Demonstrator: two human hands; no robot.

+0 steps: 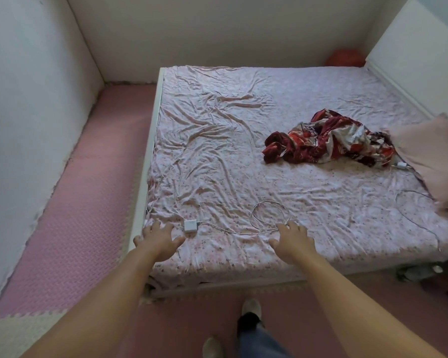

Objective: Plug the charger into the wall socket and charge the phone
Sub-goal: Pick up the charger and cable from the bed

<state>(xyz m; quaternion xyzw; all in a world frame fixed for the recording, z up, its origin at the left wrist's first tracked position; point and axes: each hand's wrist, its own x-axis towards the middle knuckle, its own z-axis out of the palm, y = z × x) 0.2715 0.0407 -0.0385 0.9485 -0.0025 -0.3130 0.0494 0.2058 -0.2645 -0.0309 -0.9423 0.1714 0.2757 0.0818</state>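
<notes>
A white charger block (190, 225) lies on the bed's pink floral sheet (230, 140) near the front left corner. Its white cable (268, 215) runs right and coils in a loop. My left hand (157, 240) hovers just left of the block, fingers spread, holding nothing. My right hand (292, 241) reaches over the sheet with its fingertips at the cable loop, also spread and holding nothing. I see no phone and no wall socket in this view.
A crumpled red and white cloth (329, 140) lies on the bed's right half, beside a pink pillow (429, 156) and a second small white plug (402, 165) with a thin cord. Pink foam mats (83, 202) cover the floor; white walls close in left and behind.
</notes>
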